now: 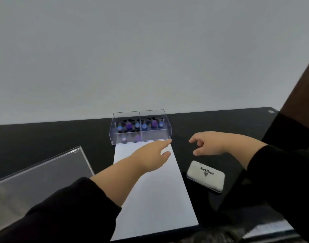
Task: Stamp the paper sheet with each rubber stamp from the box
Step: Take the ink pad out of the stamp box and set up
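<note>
Left of my box (140, 127) the table (54, 135) lies bare; right, my ink pad (205, 176) and nearer left, my clear lid (43, 174) block.

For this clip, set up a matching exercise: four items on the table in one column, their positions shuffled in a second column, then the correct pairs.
Items:
1. clear stamp box
2. ink pad tin
3. clear lid
4. left hand

Positions:
A. lying left of the paper sheet
B. at the far end of the sheet
C. reaching over the sheet, holding nothing
D. right of the sheet, closed

Pairs: 1-B, 2-D, 3-A, 4-C
</note>
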A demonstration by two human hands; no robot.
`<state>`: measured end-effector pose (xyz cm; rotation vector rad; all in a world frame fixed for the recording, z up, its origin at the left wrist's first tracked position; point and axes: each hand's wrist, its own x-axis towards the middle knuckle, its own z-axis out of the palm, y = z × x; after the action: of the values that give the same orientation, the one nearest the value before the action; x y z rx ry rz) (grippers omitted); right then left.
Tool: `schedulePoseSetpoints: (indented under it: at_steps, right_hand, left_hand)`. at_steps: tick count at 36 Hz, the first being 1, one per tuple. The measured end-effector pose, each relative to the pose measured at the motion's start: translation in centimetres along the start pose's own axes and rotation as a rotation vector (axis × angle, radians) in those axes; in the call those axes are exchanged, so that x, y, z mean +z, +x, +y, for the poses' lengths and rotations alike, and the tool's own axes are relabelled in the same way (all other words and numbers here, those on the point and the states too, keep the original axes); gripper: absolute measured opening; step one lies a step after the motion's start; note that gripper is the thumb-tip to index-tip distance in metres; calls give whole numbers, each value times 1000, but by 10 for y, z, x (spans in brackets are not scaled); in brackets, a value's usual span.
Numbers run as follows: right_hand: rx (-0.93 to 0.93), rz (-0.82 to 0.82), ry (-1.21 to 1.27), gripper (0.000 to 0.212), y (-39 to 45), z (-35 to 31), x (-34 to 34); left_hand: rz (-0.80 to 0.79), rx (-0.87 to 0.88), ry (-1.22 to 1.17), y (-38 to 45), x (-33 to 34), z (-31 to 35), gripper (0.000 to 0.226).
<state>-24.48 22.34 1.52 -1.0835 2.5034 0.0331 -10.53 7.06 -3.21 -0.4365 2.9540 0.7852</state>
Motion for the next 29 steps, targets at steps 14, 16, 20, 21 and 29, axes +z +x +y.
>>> schedulePoseSetpoints:
  at_steps: [14, 16, 20, 21, 29]
  right_hand:
    - [61, -98, -32, 87, -35, 52, 63]
    - [69, -92, -29, 88, -37, 55, 71]
    - [64, -64, -11, 84, -36, 59, 81]
    - [60, -47, -1, 83, -36, 61, 83]
    - [-13, -16, 55, 80, -26, 69, 85]
  left_hand:
    - [-204, -17, 15, 4, 47, 25, 77]
    - [-217, -16, 7, 8, 54, 27, 79]
    - [-212, 5, 14, 16, 65, 29, 81]
    - [-211, 11, 18, 18, 67, 30, 81]
    - [-176, 51, 13, 33, 81, 30, 76]
